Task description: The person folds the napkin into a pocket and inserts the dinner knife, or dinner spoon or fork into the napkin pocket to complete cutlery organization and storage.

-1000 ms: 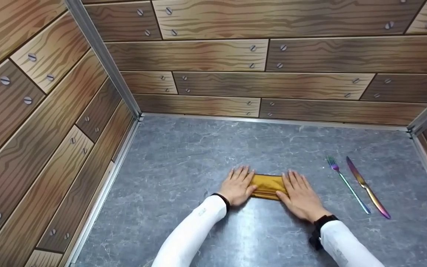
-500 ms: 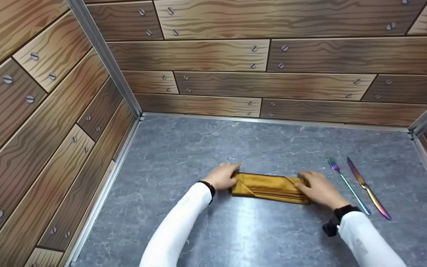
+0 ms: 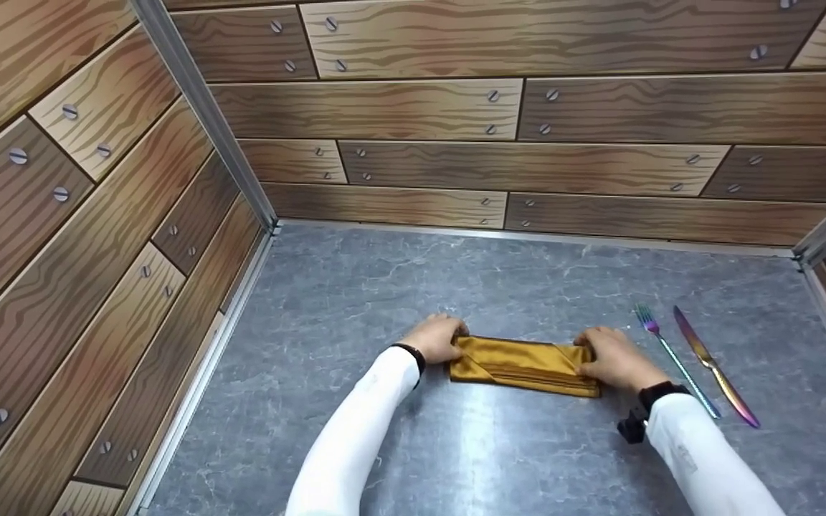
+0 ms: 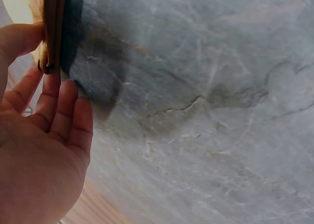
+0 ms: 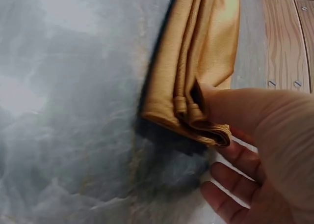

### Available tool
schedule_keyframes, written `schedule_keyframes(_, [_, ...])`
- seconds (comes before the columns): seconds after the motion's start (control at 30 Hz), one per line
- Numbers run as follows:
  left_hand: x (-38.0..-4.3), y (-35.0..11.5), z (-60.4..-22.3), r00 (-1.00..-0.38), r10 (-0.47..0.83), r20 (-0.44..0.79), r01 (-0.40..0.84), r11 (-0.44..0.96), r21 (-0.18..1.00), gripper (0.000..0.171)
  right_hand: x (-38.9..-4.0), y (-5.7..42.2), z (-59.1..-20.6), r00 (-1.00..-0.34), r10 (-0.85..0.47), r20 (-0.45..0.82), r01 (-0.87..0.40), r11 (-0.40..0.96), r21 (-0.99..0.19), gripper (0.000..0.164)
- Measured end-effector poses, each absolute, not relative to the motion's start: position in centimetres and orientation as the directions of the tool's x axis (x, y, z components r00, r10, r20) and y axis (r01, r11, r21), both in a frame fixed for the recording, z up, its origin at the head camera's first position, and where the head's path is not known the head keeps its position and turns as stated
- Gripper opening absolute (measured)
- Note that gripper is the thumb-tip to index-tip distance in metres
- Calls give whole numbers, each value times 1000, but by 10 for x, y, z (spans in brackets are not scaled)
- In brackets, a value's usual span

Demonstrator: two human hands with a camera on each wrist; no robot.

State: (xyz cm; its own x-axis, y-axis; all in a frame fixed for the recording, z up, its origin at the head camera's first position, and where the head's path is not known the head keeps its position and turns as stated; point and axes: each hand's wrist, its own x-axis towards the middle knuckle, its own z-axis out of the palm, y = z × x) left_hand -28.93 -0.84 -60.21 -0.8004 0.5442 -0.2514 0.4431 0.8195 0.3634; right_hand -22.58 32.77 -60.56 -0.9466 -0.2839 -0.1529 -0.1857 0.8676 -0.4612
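A golden satin cloth napkin (image 3: 520, 362), folded into a long flat band with pleats along its near side, lies between both hands in the head view. My left hand (image 3: 436, 338) pinches its left end; in the left wrist view the thumb is above the cloth edge (image 4: 51, 32) and the fingers reach beneath. At the opposite end, my right hand (image 3: 617, 358) pinches the napkin between thumb and fingers. The right wrist view shows its stacked fold layers (image 5: 191, 86) at that end, with the thumb pressed on top.
To the right lie an iridescent fork (image 3: 675, 358) and a matching knife (image 3: 714, 365), side by side. The grey marbled tabletop (image 3: 355, 287) is bounded by wood-patterned walls (image 3: 413, 165) at the back and sides, with metal trim along the edges.
Both hands went from lying flat on the napkin to pinching its two ends, moving apart outward. More of the napkin's length now shows. Fork and knife stay put.
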Motion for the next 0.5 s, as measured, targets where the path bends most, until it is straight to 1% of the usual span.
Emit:
schedule_keyframes(0.17, [-291,-5,-597,-787,545,-288,458,830,318,28,-234,321,-598,-926,-295,-237,-161,874,-459,40])
schedule_keyframes(0.23, [-291,-5,-594,-783,546,-297,455,829,323,24,-237,318,-595,-916,-298,-270,-147,874,-464,36])
schedule_keyframes(0.33, [-290,-5,-592,-771,547,-325,415,820,394,21,-239,317,-592,-902,-286,-322,-104,870,-482,31])
schedule_keyframes(0.43, [-289,-6,-592,-763,548,-342,365,803,471,20,-239,317,-591,-895,-273,-353,-64,862,-503,31])
schedule_keyframes(0.5, [-289,-6,-592,-763,546,-346,345,796,497,20,-238,319,-591,-893,-262,-366,-41,857,-514,31])
